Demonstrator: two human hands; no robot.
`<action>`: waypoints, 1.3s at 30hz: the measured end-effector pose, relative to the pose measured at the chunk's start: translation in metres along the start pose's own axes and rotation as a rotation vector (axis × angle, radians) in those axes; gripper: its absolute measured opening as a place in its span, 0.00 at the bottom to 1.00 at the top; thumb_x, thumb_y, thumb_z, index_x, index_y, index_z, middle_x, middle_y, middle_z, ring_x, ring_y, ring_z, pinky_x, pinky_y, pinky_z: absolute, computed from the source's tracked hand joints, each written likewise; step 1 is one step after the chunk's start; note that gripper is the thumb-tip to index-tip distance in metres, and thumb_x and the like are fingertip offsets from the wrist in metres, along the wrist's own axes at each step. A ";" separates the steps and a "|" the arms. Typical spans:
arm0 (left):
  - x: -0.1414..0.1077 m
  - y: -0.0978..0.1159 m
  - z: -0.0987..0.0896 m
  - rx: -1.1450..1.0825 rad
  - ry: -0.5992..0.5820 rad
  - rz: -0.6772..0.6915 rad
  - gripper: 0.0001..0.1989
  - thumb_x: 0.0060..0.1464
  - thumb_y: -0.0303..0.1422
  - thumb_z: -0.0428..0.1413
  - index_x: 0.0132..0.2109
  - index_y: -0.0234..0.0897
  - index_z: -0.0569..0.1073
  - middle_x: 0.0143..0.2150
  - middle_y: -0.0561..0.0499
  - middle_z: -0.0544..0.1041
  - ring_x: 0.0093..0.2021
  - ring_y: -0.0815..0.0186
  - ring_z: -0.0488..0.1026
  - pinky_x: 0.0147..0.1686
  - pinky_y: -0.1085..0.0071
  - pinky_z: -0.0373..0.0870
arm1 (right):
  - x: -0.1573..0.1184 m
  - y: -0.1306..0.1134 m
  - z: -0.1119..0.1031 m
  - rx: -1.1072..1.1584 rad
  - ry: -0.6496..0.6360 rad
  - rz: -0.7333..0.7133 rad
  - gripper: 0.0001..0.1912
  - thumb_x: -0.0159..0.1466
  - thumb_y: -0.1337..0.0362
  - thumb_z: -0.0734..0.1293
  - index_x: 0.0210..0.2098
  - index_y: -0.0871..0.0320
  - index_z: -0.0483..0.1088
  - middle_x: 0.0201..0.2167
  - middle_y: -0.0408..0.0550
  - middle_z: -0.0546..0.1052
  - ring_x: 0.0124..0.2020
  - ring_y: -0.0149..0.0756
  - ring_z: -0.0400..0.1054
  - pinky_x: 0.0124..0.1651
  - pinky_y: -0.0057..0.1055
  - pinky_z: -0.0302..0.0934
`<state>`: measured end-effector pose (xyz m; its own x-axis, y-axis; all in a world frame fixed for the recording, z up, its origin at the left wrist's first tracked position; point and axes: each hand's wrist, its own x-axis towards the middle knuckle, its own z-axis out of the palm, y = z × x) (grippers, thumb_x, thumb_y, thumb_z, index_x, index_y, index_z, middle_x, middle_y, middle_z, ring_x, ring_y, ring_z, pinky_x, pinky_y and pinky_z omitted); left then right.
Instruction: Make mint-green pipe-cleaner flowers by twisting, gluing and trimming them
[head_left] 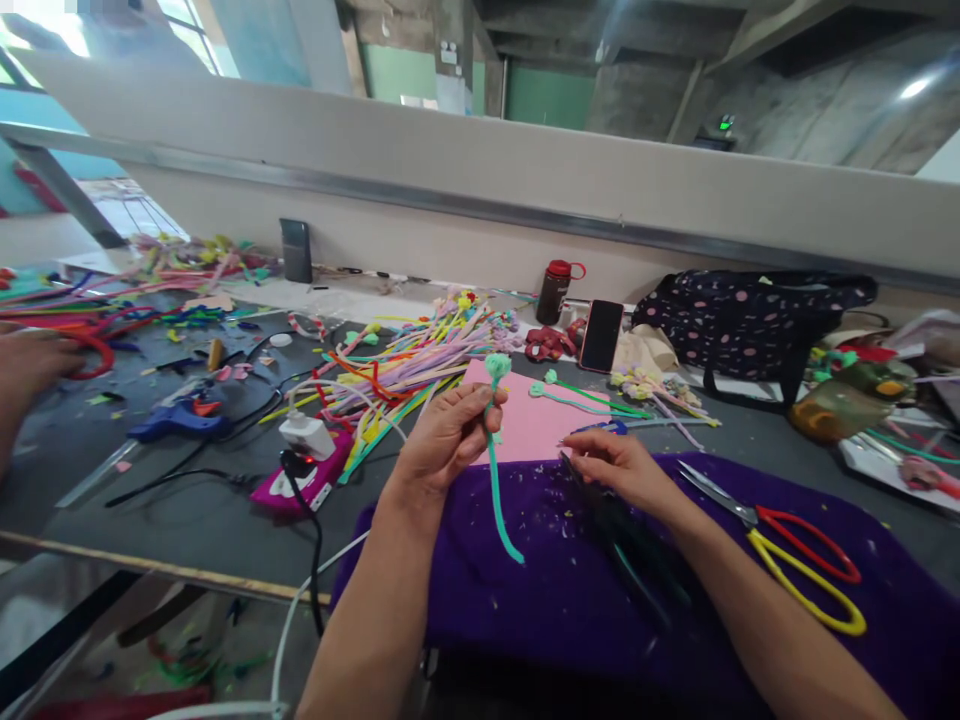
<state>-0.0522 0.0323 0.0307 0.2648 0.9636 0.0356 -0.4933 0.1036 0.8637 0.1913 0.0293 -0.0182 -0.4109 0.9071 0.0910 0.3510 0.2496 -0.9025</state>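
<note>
My left hand pinches a mint-green pipe-cleaner flower just under its fluffy head; its stem hangs down and curves at the lower end. My right hand is closed around the front part of dark-handled pliers, whose handles look blurred over the purple cloth. Behind the hands, a pink sheet carries two more green pipe-cleaner pieces with small curled heads. Scissors with red and yellow handles lie on the cloth, right of my right hand.
A pile of coloured pipe cleaners lies behind my left hand. Left of it are a magenta power strip with cables and a blue glue gun. Another person's hand holds red-handled scissors. A phone, bottle and bag stand behind.
</note>
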 end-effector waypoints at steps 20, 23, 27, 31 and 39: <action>0.007 -0.005 -0.007 0.056 0.030 -0.056 0.09 0.45 0.33 0.57 0.31 0.28 0.71 0.18 0.55 0.71 0.07 0.82 0.54 0.06 0.85 0.43 | 0.096 -0.005 0.072 -0.917 -0.287 -0.428 0.07 0.59 0.69 0.62 0.36 0.58 0.70 0.35 0.50 0.73 0.37 0.38 0.67 0.33 0.28 0.54; 0.008 -0.008 -0.008 0.030 0.021 -0.058 0.10 0.45 0.33 0.57 0.33 0.29 0.71 0.19 0.55 0.71 0.08 0.83 0.54 0.06 0.85 0.44 | 0.099 -0.004 0.073 -0.884 -0.262 -0.410 0.07 0.57 0.71 0.62 0.35 0.59 0.69 0.35 0.50 0.73 0.36 0.37 0.67 0.33 0.28 0.54; 0.009 -0.009 -0.007 0.012 0.022 -0.053 0.11 0.44 0.33 0.58 0.33 0.29 0.71 0.21 0.55 0.72 0.09 0.83 0.53 0.07 0.85 0.45 | 0.104 -0.009 0.056 -0.793 -0.099 -0.331 0.06 0.59 0.69 0.60 0.35 0.60 0.67 0.33 0.52 0.73 0.34 0.37 0.67 0.32 0.29 0.55; 0.012 -0.013 -0.003 0.050 0.030 -0.076 0.11 0.44 0.34 0.58 0.33 0.30 0.71 0.21 0.55 0.72 0.09 0.83 0.53 0.07 0.84 0.46 | 0.095 -0.015 0.029 -0.648 0.055 -0.231 0.10 0.62 0.64 0.55 0.34 0.60 0.65 0.27 0.46 0.72 0.25 0.30 0.66 0.27 0.25 0.55; 0.021 -0.040 0.008 0.170 -0.020 -0.158 0.12 0.45 0.37 0.57 0.26 0.30 0.69 0.17 0.55 0.70 0.09 0.80 0.56 0.07 0.82 0.48 | 0.030 -0.017 0.015 0.451 0.150 0.086 0.11 0.49 0.64 0.68 0.33 0.60 0.69 0.22 0.40 0.70 0.19 0.24 0.60 0.21 0.22 0.52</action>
<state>-0.0202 0.0463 0.0009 0.3446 0.9336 -0.0984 -0.2980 0.2082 0.9316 0.1610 0.0470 -0.0068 -0.2587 0.9652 0.0376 -0.0351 0.0294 -0.9989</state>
